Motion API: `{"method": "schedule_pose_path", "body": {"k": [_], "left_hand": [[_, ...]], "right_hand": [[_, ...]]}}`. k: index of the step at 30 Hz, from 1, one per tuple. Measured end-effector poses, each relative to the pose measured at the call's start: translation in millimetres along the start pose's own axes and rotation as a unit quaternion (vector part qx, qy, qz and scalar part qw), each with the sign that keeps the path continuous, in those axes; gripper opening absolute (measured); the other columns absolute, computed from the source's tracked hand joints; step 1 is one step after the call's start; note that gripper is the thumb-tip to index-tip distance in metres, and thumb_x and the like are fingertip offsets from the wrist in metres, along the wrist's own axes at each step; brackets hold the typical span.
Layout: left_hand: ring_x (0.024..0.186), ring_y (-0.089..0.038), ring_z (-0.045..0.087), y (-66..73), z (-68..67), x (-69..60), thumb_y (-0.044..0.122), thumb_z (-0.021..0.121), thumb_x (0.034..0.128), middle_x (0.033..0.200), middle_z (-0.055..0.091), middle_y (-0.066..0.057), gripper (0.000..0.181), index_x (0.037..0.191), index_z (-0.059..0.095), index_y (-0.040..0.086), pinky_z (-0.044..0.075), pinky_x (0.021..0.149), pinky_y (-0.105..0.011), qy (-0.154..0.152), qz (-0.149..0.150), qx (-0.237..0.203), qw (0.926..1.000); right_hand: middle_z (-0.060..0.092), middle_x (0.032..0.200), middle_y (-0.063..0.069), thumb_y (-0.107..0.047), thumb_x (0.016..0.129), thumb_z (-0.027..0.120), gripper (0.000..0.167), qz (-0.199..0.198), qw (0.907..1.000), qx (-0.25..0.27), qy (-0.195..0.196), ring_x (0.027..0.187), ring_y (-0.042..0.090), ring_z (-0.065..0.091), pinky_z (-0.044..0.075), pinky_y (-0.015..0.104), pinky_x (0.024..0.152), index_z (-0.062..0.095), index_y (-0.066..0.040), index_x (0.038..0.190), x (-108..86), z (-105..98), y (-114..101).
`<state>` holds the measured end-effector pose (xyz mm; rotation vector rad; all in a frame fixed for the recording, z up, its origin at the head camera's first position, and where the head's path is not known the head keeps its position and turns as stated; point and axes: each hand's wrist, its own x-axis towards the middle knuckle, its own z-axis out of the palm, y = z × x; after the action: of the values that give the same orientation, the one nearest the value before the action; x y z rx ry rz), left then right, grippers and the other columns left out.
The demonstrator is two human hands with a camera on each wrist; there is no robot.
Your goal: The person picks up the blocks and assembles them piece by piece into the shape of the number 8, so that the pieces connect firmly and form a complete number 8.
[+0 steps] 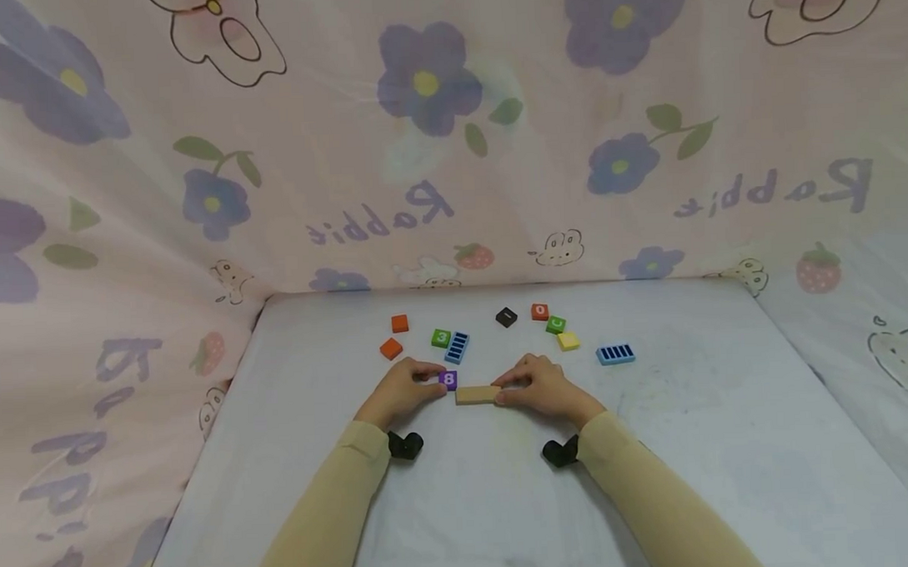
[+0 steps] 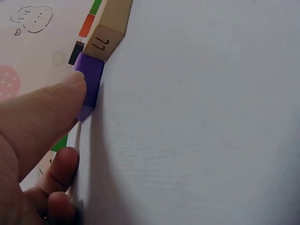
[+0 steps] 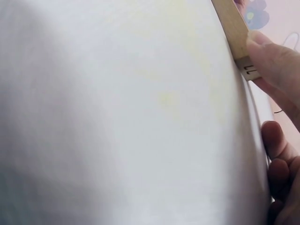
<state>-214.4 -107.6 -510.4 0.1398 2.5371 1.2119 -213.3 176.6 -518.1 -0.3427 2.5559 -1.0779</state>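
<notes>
At the left of the group on the white desk (image 1: 461,500) I see a plain orange square tile (image 1: 391,348), with another orange tile (image 1: 399,323) just behind it. Nearer the person, the left hand (image 1: 401,394) has its grip pinched on the left edge of a small, glossy purple square tile (image 1: 447,380); the thumb is on the near side, while the fingertips behind it are partly hidden. Its white figure reads 8. Beyond it lie a green square tile (image 1: 441,337) marked 3 and, just beside that, a light-blue rectangular piece (image 1: 457,348) with dark bars. To the right of the purple tile, corner to corner, is a pale wooden oblong block (image 1: 476,395); whether they touch I can't quite tell. The right hand (image 1: 542,387) pinches the block's right end, covering part of it; each end face bears two dark hooked strokes. Farther back sits a black tile (image 1: 506,317) with a single white stroke, then a red-orange tile (image 1: 539,311) reading 0, a green tile (image 1: 555,323) whose white mark is hard to make out, a plain yellow tile (image 1: 568,341) and, farthest right, a second barred blue piece (image 1: 616,355). Behind, the flowered pink cloth (image 1: 497,223) shows "Rabbit" in mirrored letters, its edges cut off.
</notes>
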Motion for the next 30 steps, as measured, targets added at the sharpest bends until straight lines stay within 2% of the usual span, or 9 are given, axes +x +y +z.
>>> {"method": "schedule_pose_path", "body": {"k": [9, 18, 24, 30], "left_hand": [[0.112, -0.022, 0.052, 0.5, -0.7, 1.8, 0.035, 0.075, 0.0844, 0.114, 0.057, 0.002, 0.035, 0.119, 0.068, 0.031, 0.038, 0.100, -0.048, -0.005, 0.008, 0.011, 0.9999], [0.114, -0.023, 0.051, -2.0, 2.8, 3.2, 0.036, 0.075, 0.0843, 0.116, 0.057, 0.002, 0.035, 0.118, 0.068, 0.031, 0.036, 0.101, -0.048, -0.013, 0.005, -0.006, 0.9999], [0.113, -0.023, 0.051, -3.3, 0.4, -0.7, 0.037, 0.074, 0.0849, 0.115, 0.057, 0.002, 0.036, 0.119, 0.067, 0.031, 0.037, 0.101, -0.049, -0.001, 0.006, 0.008, 0.9999], [0.112, -0.022, 0.051, -3.9, -3.4, -1.9, 0.034, 0.075, 0.0848, 0.113, 0.057, 0.001, 0.034, 0.118, 0.068, 0.029, 0.035, 0.101, -0.048, -0.005, 0.018, -0.011, 0.9998]], "right_hand": [[0.054, 0.103, -0.007, -0.056, 0.075, 0.076, 0.028, 0.016, 0.9998, 0.004, 0.007, 0.102, 0.019, 0.038, 0.023, 0.044, 0.091, 0.072, -0.042, 0.099, 1.3, -0.2, 2.4], [0.054, 0.109, -0.009, -0.055, 0.076, 0.076, 0.027, 0.029, 0.9995, 0.011, 0.008, 0.108, 0.019, 0.038, 0.020, 0.047, 0.097, 0.073, -0.039, 0.098, -3.8, -0.8, 3.1], [0.055, 0.106, -0.009, -0.053, 0.075, 0.077, 0.026, 0.001, 0.9999, 0.010, 0.011, 0.106, 0.019, 0.039, 0.022, 0.046, 0.095, 0.073, -0.038, 0.096, -1.4, -0.9, 0.1], [0.055, 0.107, -0.011, -0.058, 0.073, 0.077, 0.027, 0.017, 0.9996, 0.019, 0.012, 0.111, 0.018, 0.038, 0.021, 0.045, 0.098, 0.072, -0.041, 0.094, -1.0, 0.9, 1.1]]}}
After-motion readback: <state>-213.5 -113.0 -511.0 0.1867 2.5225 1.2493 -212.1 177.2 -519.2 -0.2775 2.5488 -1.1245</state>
